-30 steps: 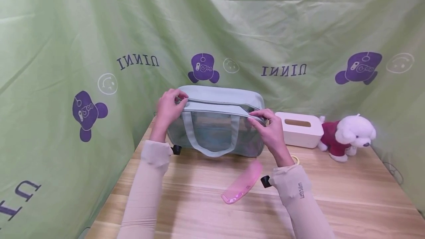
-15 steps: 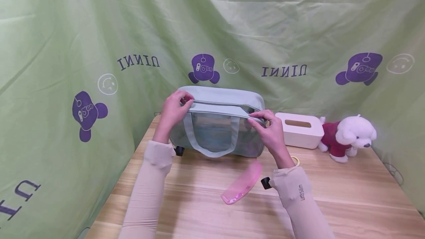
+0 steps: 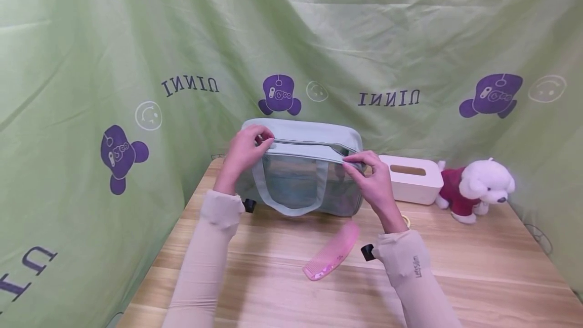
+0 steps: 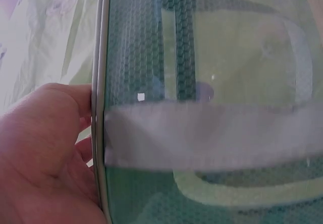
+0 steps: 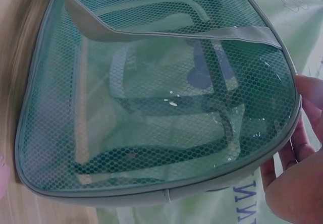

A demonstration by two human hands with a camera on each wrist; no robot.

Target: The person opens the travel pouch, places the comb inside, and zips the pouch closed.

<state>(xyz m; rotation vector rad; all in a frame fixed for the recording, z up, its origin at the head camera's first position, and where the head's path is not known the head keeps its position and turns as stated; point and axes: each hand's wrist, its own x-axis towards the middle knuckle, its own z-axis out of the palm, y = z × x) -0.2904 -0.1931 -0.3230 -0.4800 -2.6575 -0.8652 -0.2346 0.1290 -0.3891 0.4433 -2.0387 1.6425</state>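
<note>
A pale grey-green mesh wash bag (image 3: 309, 130) stands at the back of the table, its front see-through and its strap handle (image 3: 291, 211) hanging down. At the top left, my left hand (image 3: 246, 153) pinches the zip line between thumb and fingers; the zip pull itself is hidden. My right hand (image 3: 373, 178) pinches the front top edge near the right end, beside a dark gap in the zip opening. In the left wrist view, the left hand (image 4: 45, 153) lies behind the piped edge. The right wrist view has the right hand (image 5: 298, 183) at the rim.
A pink comb (image 3: 332, 252) lies on the wooden table (image 3: 282, 297) in front of the bag. To the right stand a white tissue box (image 3: 414, 189) and a plush dog (image 3: 485, 181) in red. A yellow ring (image 3: 406, 221) shows partly behind the right wrist. Green cloth (image 3: 346, 39) hangs behind.
My left hand has slid to the right along the zip line, away from the bag's left end. My right hand keeps its grip at the right end, almost still.
</note>
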